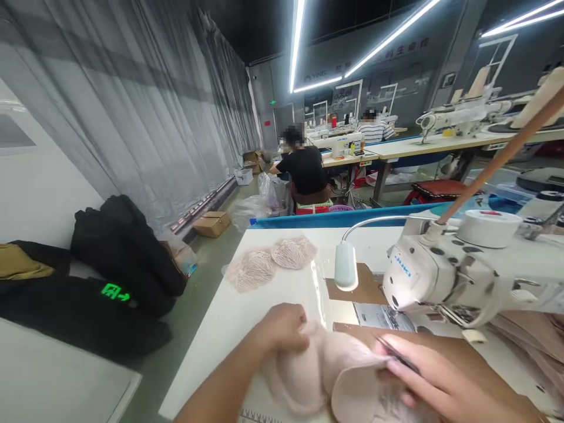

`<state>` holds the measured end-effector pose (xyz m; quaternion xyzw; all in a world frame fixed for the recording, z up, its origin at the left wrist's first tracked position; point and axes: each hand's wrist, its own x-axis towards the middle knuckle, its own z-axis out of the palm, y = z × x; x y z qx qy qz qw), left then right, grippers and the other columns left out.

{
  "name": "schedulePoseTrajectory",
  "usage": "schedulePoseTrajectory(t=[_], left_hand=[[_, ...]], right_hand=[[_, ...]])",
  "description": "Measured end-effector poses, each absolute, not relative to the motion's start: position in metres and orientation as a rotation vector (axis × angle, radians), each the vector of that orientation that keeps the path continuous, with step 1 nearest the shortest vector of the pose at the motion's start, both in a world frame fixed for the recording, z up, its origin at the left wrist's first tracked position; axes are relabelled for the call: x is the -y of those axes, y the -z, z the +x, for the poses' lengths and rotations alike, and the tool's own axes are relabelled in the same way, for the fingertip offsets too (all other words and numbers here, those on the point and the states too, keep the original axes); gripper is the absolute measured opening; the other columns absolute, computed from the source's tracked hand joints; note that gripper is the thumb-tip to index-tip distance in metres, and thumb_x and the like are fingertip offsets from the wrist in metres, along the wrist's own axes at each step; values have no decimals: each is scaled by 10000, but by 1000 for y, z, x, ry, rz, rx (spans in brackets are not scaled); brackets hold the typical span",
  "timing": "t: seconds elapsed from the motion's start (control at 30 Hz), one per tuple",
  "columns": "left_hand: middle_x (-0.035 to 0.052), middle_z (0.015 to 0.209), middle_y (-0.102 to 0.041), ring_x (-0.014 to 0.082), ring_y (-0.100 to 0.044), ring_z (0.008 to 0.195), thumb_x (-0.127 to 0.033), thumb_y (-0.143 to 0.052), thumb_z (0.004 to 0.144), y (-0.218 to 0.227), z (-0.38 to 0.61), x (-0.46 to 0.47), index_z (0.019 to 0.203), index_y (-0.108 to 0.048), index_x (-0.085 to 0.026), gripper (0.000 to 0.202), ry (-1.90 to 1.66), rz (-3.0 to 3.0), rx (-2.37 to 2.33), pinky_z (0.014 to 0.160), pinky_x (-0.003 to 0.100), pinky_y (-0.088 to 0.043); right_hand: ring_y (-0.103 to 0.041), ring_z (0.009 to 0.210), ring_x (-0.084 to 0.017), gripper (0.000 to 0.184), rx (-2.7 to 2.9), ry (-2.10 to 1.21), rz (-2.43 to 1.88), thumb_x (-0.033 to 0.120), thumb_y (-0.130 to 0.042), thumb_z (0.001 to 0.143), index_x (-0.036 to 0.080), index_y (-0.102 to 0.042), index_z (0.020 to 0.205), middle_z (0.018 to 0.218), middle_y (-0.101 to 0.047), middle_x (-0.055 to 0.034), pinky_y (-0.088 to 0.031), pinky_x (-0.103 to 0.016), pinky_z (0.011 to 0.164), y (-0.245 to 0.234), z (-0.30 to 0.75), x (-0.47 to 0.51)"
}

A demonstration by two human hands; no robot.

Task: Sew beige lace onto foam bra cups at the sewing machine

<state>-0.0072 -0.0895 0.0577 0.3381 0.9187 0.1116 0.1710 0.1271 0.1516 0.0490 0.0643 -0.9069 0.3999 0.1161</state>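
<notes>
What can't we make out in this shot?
All head view:
Dark tool: exact kind; right hand partly covers it, motion blurs it.
Left hand: exact fingertip grip; curled fingers and blur hide it.
Beige garment: near part, cut off by bottom edge.
Ruler: cut off by bottom edge; numbers unreadable.

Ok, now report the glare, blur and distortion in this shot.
All in the head view: ceiling tubes burn out nearly white; a bright streak of glare crosses the table; the right hand and beige garment look smeared, probably by motion, while the sewing machine's lettering is readable; the curtain seems stretched leftward, suggesting a wide lens.
</notes>
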Motion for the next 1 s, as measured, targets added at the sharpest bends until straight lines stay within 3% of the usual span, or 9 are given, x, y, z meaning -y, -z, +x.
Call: schedulePoseTrajectory(t=[0.13, 0.23, 0.37, 0.43, 0.53, 0.63, 0.77, 0.9, 1.0], left_hand=[[2, 657, -565, 172, -528, 635, -240, -544, 691, -78, -22, 132, 619, -500, -191, 97, -391, 881, -2822, 566, 262, -354], [74, 943, -607, 241, -534, 946, -231, -436, 812, -107, -47, 152, 803, -534, -182, 110, -476, 854, -3106, 803, 345, -402], [88, 1367, -462, 252, -333, 1309, -158, -432, 843, -118, -95, 161, 927, -540, -187, 140, -564, 949, -3392, 1067, 412, -280], [76, 1438, -407, 258, -257, 1375, -94, -473, 793, -99, -114, 158, 919, -563, -186, 180, -542, 947, -3376, 1104, 426, -246], [112, 1327, -534, 293, -400, 1301, -122, -533, 768, -56, -129, 151, 962, -599, -175, 212, -526, 889, -3278, 1052, 450, -332], [148, 1228, -592, 307, -481, 1231, -332, -567, 796, -23, -131, 149, 1160, -548, -142, 411, -554, 841, -3191, 1027, 458, -367], [165, 1399, -441, 338, -408, 1293, -534, -536, 761, -19, -137, 152, 1300, -439, -127, 683, -628, 866, -3103, 1062, 461, -339], [75, 1393, -474, 314, -452, 1262, -530, -540, 759, -40, -131, 146, 1300, -450, -229, 625, -770, 912, -3077, 1047, 454, -379], [73, 1312, -559, 325, -497, 1225, -507, -529, 762, -52, -102, 133, 1233, -543, -231, 546, -846, 1021, -3092, 1034, 473, -401]], right_hand=[[-637, 1009, -234, 297, 2637, -1356, 418, 381, -400, 922, 239, -622, 1058, 1076, -682, -57, -543, -372, 874, -67, 69, -103], [-552, 1156, -229, 303, 2358, -1221, 519, 331, -379, 940, 198, -552, 1150, 1219, -599, -103, -435, -415, 1021, -71, 14, -83], [-379, 1323, -231, 357, 2283, -990, 632, 223, -296, 939, 179, -508, 1223, 1372, -456, -146, -328, -456, 1091, -66, -47, -81], [-397, 1310, -263, 371, 2378, -937, 680, 174, -321, 905, 169, -527, 1214, 1391, -441, -164, -357, -489, 1057, -57, -57, -87], [-546, 1159, -279, 334, 2553, -862, 729, 138, -393, 847, 173, -600, 1107, 1268, -559, -162, -469, -452, 934, -43, -32, -102], [-625, 980, -205, 312, 2696, -820, 736, 100, -458, 793, 211, -625, 1032, 1070, -656, -78, -507, -305, 827, -41, 30, -121], [-619, 845, -176, 398, 2873, -732, 496, 22, -469, 679, 221, -630, 984, 929, -658, -31, -479, -250, 725, -52, 116, -159], [-630, 804, -184, 227, 2795, -590, -159, 148, -476, 818, 213, -631, 970, 926, -674, -50, -467, -266, 704, -57, 185, -222], [-630, 877, -247, 276, 2676, -296, -611, 282, -407, 908, 162, -603, 1061, 1039, -659, -122, -464, -339, 733, -54, 221, -269]])
